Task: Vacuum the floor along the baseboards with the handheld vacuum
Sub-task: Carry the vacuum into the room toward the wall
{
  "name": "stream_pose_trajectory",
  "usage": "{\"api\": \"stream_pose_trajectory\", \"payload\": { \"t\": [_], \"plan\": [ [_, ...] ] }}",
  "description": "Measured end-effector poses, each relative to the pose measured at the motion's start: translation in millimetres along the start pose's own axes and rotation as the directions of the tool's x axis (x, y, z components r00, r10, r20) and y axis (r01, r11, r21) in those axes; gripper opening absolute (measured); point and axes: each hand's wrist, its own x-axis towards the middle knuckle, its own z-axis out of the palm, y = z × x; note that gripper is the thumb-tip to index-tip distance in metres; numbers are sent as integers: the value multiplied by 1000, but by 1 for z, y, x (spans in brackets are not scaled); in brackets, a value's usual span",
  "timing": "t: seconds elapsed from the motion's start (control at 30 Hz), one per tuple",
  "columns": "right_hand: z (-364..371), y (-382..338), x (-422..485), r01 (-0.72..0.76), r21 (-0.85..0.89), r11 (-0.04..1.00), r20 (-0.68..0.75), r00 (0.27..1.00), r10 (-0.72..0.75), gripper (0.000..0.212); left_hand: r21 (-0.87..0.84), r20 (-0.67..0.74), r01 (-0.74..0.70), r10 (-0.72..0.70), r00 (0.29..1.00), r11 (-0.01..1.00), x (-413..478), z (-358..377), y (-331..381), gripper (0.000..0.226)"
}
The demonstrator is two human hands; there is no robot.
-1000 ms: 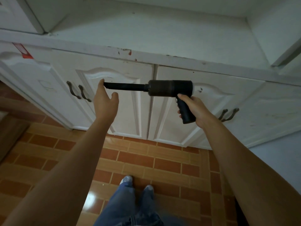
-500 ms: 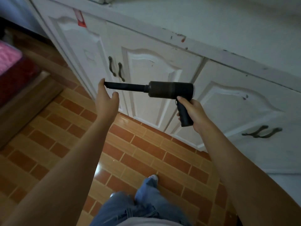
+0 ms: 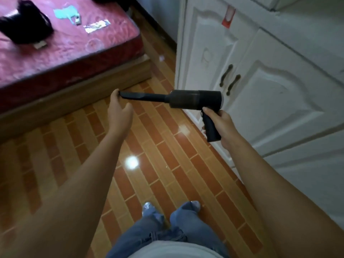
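Two hands (image 3: 119, 110) (image 3: 221, 125) on handheld vacuum (image 3: 186, 99)

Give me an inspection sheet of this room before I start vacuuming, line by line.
Surface: glossy brick-pattern tile floor, one small pale scrap near the cabinet corner.
Job's things: black handheld vacuum, held level above the floor, nozzle pointing left.
Clutter: black bag and papers on the red mattress.
Hands: right hand grips the vacuum handle; left hand touches the nozzle tip.
Cables: nothing seen.
Surroundings: white cabinet on the right with dark handles; wooden bed base on the left.
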Motion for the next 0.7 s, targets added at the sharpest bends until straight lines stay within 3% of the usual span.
{"api": "stream_pose_trajectory", "payload": {
  "t": [0.2, 0.4, 0.7],
  "plan": [
    [95, -9, -1, 58, -107, 993, 234, 972, -31, 28, -49, -221, 108, -116, 968, 993, -7, -86, -38, 53],
    [167, -7, -14, 104, -185, 977, 468, 883, -5, 23, -94, -420, 203, -224, 879, 975, -36, -151, -78, 55],
    [259, -3, -48, 185, -361, 914, 726, 671, 151, 40, -255, -673, 340, -419, 610, 905, -90, -216, -128, 52]
  ]
}}
